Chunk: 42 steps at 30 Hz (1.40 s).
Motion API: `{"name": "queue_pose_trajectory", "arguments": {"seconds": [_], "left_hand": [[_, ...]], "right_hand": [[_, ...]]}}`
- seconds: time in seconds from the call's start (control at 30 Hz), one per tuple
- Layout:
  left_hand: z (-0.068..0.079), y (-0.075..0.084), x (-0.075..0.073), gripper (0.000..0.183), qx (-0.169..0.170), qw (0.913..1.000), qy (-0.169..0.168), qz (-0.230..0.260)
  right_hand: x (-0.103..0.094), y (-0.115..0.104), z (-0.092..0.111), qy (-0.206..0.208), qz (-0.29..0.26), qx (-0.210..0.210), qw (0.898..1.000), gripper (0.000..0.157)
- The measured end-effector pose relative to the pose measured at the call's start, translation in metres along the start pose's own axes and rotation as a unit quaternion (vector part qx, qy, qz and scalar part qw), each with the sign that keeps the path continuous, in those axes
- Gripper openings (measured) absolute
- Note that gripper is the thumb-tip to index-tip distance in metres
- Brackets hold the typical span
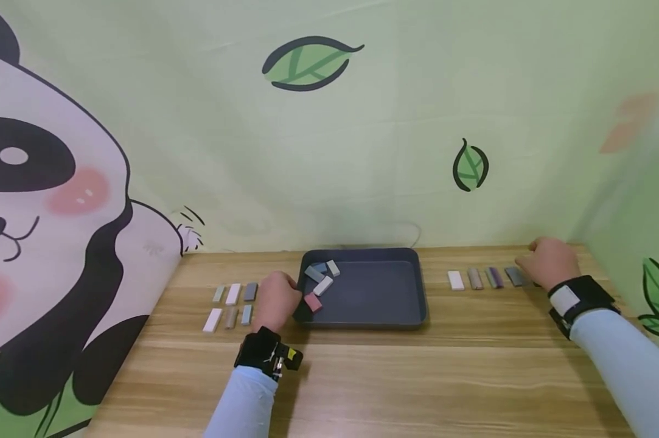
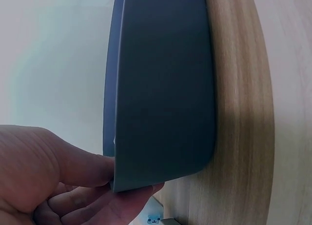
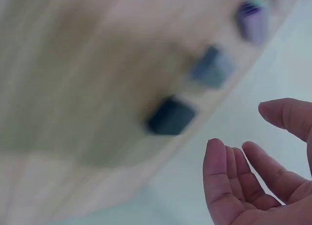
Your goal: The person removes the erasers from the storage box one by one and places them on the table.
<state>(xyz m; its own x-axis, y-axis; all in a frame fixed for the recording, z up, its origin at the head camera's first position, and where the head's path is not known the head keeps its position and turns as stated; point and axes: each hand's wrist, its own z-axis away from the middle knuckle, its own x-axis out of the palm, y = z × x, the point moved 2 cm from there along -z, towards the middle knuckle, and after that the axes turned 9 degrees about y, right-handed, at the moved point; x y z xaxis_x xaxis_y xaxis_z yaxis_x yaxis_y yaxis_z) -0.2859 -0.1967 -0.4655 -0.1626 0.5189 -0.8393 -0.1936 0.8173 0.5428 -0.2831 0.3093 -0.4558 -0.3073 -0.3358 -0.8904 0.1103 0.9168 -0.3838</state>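
My left hand [image 1: 276,299] grips the left side of a dark grey tray [image 1: 381,298]. In the left wrist view the thumb lies at the rim of the tray [image 2: 165,88] and the fingers reach under it. Inside the tray's left end lie a pink block [image 1: 313,302], a white block [image 1: 323,286] and several other small blocks. My right hand [image 1: 550,264] hovers at the right end of a row of blocks, thumb and fingers apart, holding nothing. Nearest to it are a dark block [image 3: 171,116] and a grey block [image 1: 514,277].
Left of the tray, two short rows of small blocks lie on the wooden table [image 1: 362,377], among them a white block [image 1: 212,320]. Farther along the right row are a purple-green block [image 1: 495,277], a brown block [image 1: 474,278] and a white one. A printed cloth backdrop rises behind.
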Motion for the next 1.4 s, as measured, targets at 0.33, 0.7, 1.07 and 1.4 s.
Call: {"name": "queue_pose_trajectory", "arguments": {"seconds": [0.33, 0.7, 1.07, 1.4], "left_hand": [[-0.002, -0.002, 0.002, 0.004, 0.003, 1.0000, 0.006, 0.005], [-0.004, -0.007, 0.001, 0.007, 0.041, 0.9982, 0.041, -0.013], [0.000, -0.002, 0.001, 0.009, 0.032, 0.9990, 0.030, -0.005], [-0.001, -0.003, 0.001, 0.005, 0.025, 0.9994, 0.025, -0.003]], "right_hand": [[0.011, -0.111, 0.001, -0.001, -0.096, -0.135, 0.986, 0.043], [0.058, -0.240, 0.037, -0.133, -0.081, -0.318, 0.935, 0.050], [0.112, -0.292, 0.037, -0.187, -0.045, -0.322, 0.927, 0.050], [0.128, -0.313, 0.020, -0.193, -0.048, -0.247, 0.948, 0.036]]}}
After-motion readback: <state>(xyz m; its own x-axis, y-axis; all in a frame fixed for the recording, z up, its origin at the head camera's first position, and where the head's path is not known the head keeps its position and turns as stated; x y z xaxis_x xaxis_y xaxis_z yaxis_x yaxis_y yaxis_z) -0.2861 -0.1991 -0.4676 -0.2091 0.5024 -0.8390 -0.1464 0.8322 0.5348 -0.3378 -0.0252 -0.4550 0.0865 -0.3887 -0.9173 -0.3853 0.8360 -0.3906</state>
